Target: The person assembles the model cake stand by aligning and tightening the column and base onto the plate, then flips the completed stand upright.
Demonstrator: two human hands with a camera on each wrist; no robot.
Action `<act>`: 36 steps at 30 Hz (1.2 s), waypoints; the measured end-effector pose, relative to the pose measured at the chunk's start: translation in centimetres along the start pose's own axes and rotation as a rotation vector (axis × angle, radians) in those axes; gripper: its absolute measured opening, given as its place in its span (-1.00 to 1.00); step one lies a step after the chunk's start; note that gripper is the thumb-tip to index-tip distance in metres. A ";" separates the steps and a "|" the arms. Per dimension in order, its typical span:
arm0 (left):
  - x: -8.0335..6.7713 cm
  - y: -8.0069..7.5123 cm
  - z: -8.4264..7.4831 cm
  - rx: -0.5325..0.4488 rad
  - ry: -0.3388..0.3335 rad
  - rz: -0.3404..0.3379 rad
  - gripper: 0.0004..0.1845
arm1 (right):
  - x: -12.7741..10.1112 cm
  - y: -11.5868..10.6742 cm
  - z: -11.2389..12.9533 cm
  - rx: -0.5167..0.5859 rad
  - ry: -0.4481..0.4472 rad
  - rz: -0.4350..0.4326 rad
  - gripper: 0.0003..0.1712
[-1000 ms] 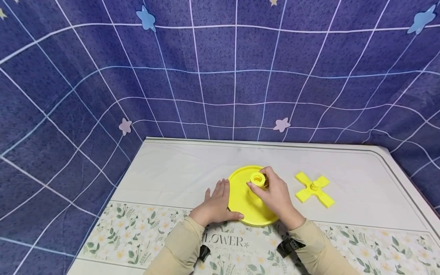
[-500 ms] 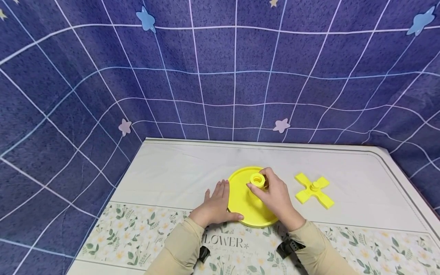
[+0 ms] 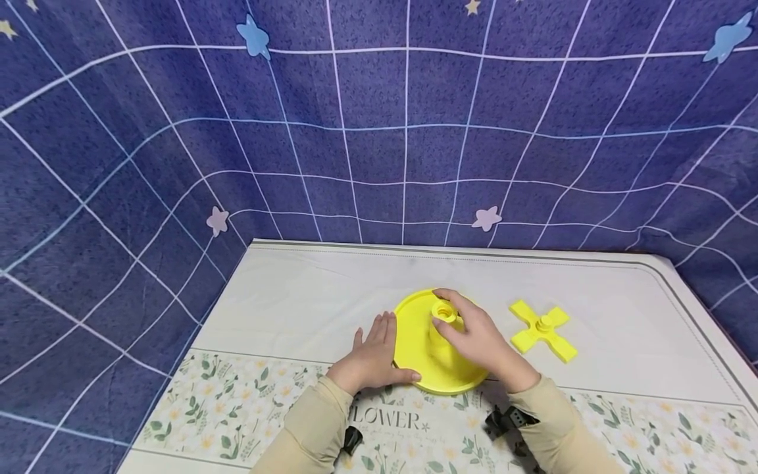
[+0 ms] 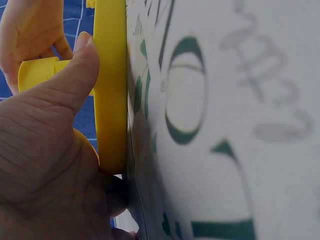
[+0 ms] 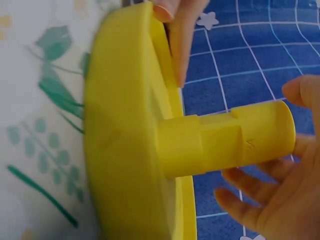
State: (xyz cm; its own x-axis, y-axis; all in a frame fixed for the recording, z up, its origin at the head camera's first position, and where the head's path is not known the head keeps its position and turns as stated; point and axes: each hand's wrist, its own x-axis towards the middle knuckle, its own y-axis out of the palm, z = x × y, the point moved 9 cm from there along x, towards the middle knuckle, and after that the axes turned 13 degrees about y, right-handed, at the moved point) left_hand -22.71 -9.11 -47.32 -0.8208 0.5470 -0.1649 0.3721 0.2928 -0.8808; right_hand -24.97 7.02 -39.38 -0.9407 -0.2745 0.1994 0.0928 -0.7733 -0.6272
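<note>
A round yellow base (image 3: 416,352) with a raised rim lies on the table. From its middle rises a yellow stepped post (image 5: 225,140) with a hole in the top. My left hand (image 3: 374,361) lies along the base's left edge, fingers straight, its thumb touching the near rim. Around the post is my right hand (image 3: 478,336), coming from the right. In the right wrist view its thumb stands apart from the post, and its loosely bent fingers are spread beyond it. A yellow cross-shaped piece (image 3: 543,325) with a central stub lies to the right.
A white cloth with a flower-print band (image 3: 249,401) covers the table. Behind and to the left hangs a blue curtain (image 3: 379,131) with a grid and stars. Black wrist cameras (image 3: 506,421) sit below the sleeves.
My right hand's fingers have loosened from the post; they are straighter and reach farther over it. The right wrist has shifted slightly right. The left hand stays at the rim.
</note>
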 end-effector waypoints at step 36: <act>0.0 -0.3 -0.5 0.023 -0.007 0.006 0.32 | -0.2 -0.2 -0.4 -0.057 -0.033 -0.072 -0.56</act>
State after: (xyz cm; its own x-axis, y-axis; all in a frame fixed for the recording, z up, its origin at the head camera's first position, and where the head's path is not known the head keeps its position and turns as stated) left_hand -22.63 -8.83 -46.82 -0.8215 0.5432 -0.1735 0.3673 0.2713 -0.8897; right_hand -24.90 7.51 -39.60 -0.9328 -0.2392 0.2697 0.0060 -0.7584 -0.6518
